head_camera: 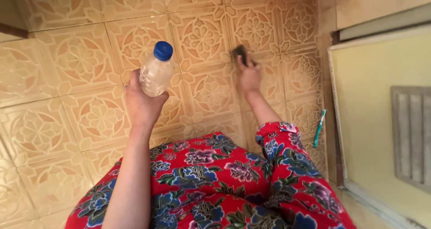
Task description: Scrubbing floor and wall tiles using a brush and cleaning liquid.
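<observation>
A small clear plastic bottle with a round blue cap is held up in the air above the floor. It stands almost straight, tipped a little to the right, with its cap on top. It looks whitish and cloudy inside. The cap is screwed on. Its bottom end is hidden.

A small dark scrubbing pad lies flat on the patterned yellow floor tiles, farther away and to the right of the bottle. It is blurry.

clear plastic bottle with blue cap; tan tiled floor with embossed floral pattern; red garment with blue-purple flowers; teal toothbrush.
</observation>
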